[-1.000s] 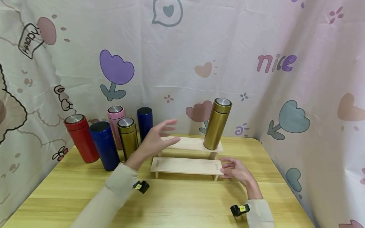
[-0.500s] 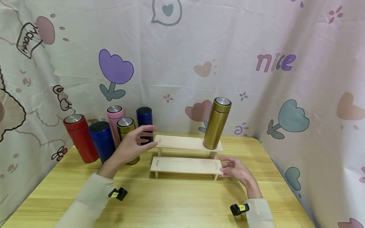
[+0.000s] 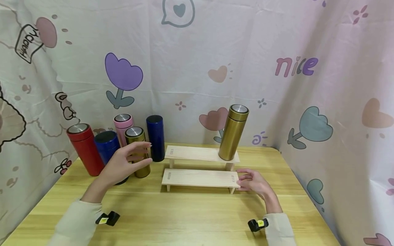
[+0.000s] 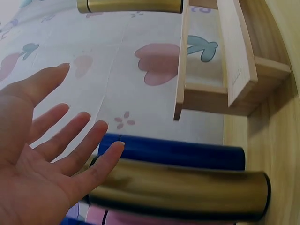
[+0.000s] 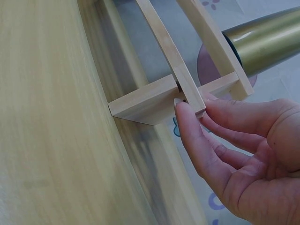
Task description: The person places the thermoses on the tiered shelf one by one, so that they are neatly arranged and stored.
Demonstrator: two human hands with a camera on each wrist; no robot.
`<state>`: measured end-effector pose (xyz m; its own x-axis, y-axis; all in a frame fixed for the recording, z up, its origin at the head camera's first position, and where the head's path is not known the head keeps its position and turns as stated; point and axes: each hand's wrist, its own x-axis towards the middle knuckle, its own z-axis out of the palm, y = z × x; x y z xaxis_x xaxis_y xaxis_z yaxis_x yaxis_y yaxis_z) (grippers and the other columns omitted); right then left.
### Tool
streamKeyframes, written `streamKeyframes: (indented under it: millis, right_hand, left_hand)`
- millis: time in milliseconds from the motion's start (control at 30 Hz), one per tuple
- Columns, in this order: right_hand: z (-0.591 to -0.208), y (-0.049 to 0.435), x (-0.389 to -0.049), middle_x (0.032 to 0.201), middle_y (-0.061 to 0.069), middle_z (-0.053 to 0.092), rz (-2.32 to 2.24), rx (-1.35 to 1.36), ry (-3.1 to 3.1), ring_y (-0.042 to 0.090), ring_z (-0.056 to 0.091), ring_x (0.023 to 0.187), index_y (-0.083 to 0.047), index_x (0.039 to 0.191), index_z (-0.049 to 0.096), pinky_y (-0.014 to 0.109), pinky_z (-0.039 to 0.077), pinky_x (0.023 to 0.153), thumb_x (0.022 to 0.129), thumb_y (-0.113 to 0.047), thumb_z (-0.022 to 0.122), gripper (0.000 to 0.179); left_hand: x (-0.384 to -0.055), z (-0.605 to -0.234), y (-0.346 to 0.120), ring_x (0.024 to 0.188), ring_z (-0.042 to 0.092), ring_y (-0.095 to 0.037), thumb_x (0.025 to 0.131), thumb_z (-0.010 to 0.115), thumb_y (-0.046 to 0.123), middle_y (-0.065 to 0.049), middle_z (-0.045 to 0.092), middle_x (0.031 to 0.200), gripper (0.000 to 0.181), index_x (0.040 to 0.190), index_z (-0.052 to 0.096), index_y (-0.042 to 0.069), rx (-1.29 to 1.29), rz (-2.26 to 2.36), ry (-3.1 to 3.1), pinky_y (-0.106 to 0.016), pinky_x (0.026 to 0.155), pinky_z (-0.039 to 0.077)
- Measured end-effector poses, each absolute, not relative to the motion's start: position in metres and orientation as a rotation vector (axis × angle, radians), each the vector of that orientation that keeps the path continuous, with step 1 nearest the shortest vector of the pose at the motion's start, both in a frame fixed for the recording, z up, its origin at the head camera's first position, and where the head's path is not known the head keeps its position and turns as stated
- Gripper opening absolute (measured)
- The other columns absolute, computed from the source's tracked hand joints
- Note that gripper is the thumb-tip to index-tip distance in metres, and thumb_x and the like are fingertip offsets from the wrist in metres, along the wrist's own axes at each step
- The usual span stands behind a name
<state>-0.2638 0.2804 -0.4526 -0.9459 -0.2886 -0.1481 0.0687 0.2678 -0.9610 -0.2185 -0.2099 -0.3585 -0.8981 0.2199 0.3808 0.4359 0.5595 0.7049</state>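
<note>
Gold flask stands upright left of the wooden rack, just beyond the nearer left hand, loosely spread, holding nothing; the right hand pinches the rack's right end.

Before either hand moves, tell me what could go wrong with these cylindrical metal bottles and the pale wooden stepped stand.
1. The right hand pinches the pale wooden stepped stand at its lower end; a tug might topple the tall gold metal bottle standing near the upper shelf's right end.
2. The left hand is in front of a second gold metal bottle, with a pink metal bottle close behind; a clumsy grab could knock both over.
</note>
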Motion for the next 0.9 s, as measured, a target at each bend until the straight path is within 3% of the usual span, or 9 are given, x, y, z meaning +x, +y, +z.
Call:
streamKeyframes:
  millis: [100,233,333,533,767,900]
  right_hand:
    - [-0.452,0.28,-0.264,0.116,0.026,0.061,-1.729,-0.198,2.25,0.02,0.071,0.089,0.014,0.149,0.038,0.04,0.064,0.086,0.094,0.004,0.067,0.063]
    - [-0.452,0.28,-0.264,0.115,0.026,0.062,-1.735,-0.199,2.245,0.02,0.071,0.089,0.014,0.149,0.039,0.04,0.065,0.086,0.094,0.004,0.067,0.062]
    - [-0.452,0.28,-0.264,0.114,0.025,0.062,-1.737,-0.201,2.242,0.02,0.071,0.088,0.014,0.149,0.039,0.039,0.065,0.085,0.094,0.004,0.067,0.062]
    - [-0.452,0.28,-0.264,0.114,0.025,0.061,-1.725,-0.199,2.256,0.02,0.07,0.088,0.013,0.149,0.039,0.037,0.065,0.084,0.095,0.004,0.067,0.062]
    - [-0.451,0.28,-0.264,0.115,0.024,0.061,-1.716,-0.19,2.262,0.02,0.07,0.089,0.013,0.149,0.039,0.04,0.065,0.086,0.095,0.003,0.067,0.062]
    - [-0.451,0.28,-0.265,0.114,0.025,0.062,-1.721,-0.197,2.255,0.02,0.071,0.088,0.013,0.149,0.039,0.041,0.064,0.087,0.094,0.003,0.067,0.062]
  left_hand:
    - [-0.216,-0.36,-0.218,0.113,0.071,-0.025,0.096,0.074,0.024,-0.014,0.067,0.136,0.049,0.142,0.059,0.013,-0.54,-1.237,-2.541,-0.019,0.092,0.058]
    - [-0.212,-0.361,-0.229,0.107,0.068,0.0,0.096,0.074,0.021,-0.015,0.067,0.134,0.048,0.14,0.059,0.011,-0.558,-1.261,-2.515,-0.014,0.09,0.057]
    - [-0.208,-0.362,-0.236,0.103,0.063,0.01,0.096,0.075,0.02,-0.013,0.068,0.132,0.046,0.139,0.06,0.012,-0.548,-1.247,-2.511,-0.01,0.088,0.055]
    - [-0.203,-0.365,-0.251,0.102,0.064,0.01,0.095,0.075,0.019,-0.011,0.069,0.127,0.041,0.134,0.064,0.014,-0.518,-1.231,-2.515,-0.007,0.086,0.054]
    - [-0.198,-0.367,-0.27,0.1,0.069,0.008,0.096,0.074,0.014,0.024,0.068,0.118,0.035,0.129,0.066,0.01,-0.505,-1.283,-2.504,-0.009,0.082,0.056]
    - [-0.192,-0.367,-0.282,0.099,0.071,0.006,0.096,0.073,0.012,0.02,0.07,0.117,0.032,0.128,0.067,0.009,-0.466,-1.288,-2.497,-0.011,0.079,0.057]
